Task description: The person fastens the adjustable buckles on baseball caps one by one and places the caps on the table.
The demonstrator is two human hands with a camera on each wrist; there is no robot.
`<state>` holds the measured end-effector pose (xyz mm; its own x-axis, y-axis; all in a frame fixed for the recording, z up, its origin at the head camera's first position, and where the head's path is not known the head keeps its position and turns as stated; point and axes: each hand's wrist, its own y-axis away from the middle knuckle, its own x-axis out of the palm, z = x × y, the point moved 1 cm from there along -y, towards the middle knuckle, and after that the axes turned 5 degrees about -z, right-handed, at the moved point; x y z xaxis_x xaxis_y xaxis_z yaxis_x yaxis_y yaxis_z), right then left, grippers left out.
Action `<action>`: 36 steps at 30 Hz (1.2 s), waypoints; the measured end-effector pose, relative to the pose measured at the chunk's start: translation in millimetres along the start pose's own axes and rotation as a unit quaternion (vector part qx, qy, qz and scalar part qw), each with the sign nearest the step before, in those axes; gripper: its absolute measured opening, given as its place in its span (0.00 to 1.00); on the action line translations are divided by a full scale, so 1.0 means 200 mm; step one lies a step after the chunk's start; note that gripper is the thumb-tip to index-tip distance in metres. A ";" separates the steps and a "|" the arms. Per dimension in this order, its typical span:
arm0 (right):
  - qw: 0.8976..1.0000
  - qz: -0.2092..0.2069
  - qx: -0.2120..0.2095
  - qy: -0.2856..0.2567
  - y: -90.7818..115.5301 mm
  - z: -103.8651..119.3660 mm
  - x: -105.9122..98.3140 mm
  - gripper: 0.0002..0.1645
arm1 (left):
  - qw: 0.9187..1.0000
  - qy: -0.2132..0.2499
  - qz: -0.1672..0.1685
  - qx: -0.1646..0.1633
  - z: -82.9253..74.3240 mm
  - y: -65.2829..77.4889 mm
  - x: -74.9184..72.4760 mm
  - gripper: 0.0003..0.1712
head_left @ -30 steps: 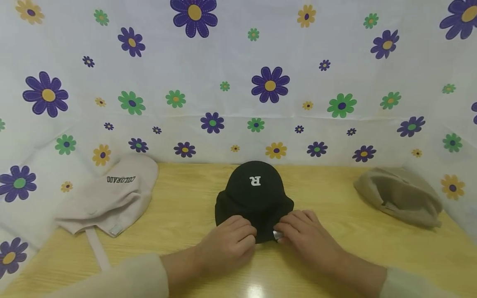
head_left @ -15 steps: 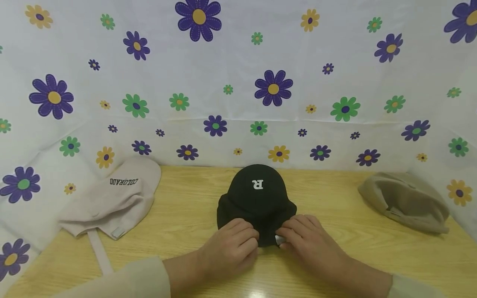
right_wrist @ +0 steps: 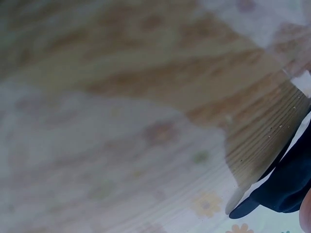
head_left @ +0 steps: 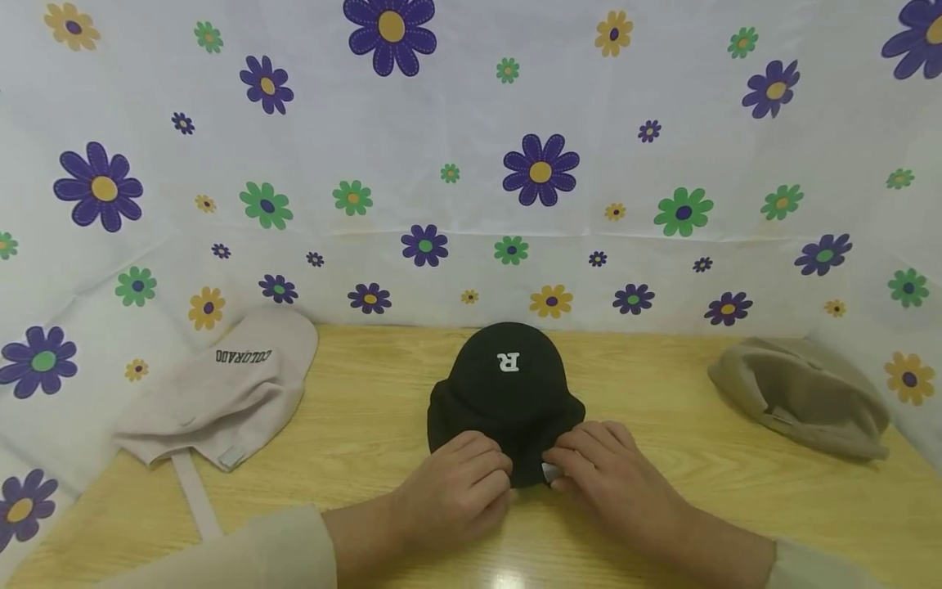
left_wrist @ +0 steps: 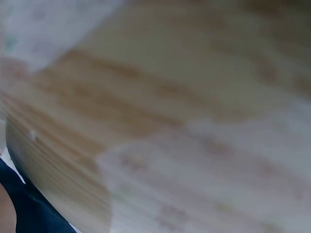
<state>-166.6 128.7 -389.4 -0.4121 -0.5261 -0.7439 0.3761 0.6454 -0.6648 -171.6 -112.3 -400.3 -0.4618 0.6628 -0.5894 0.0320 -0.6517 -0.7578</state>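
Observation:
A black cap with a white letter R lies at the middle of the table, its rounded part away from me and its fabric bunched on the near side. My left hand pinches the near edge, fingers curled over it. On the other side, my right hand grips the same edge beside a small silvery piece. Both thumbs are mostly hidden. Dark fabric of the cap shows at the lower left in the left wrist view and at the lower right in the right wrist view.
A pale pink cap lettered COLORADO lies at the left, its strap trailing toward me. At the right rests a crumpled olive-tan cap. A white flowered cloth stands behind the wooden table and along its sides.
The whole head view has shifted slightly right and down since a second ago. Both hands keep their hold on the black cap, and the caps stay where they were.

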 end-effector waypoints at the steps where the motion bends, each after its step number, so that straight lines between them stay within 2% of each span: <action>1: 1.000 0.000 -0.001 0.000 0.00 0.00 0.00 0.22 | 1.000 0.002 0.000 -0.002 0.00 0.00 0.00 0.05; 7: 1.000 -0.009 -0.009 0.000 -0.01 0.01 0.00 0.22 | 1.000 0.006 0.009 -0.008 0.00 0.00 0.00 0.06; 17: 1.000 0.028 0.011 0.003 -0.01 0.02 -0.01 0.26 | 1.000 0.007 0.017 -0.009 -0.01 -0.01 -0.01 0.07; 24: 1.000 -0.006 -0.014 0.000 -0.01 0.02 0.00 0.21 | 1.000 0.000 0.012 -0.004 -0.01 -0.01 -0.01 0.05; 36: 1.000 0.009 -0.016 -0.001 -0.01 0.02 0.00 0.21 | 1.000 -0.004 0.017 -0.011 -0.01 0.00 0.00 0.04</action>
<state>-164.0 124.7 -388.8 -0.4036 -0.5153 -0.7560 0.3567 0.6723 -0.6487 -169.4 -111.0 -400.2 -0.4674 0.6376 -0.6124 0.0677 -0.6649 -0.7439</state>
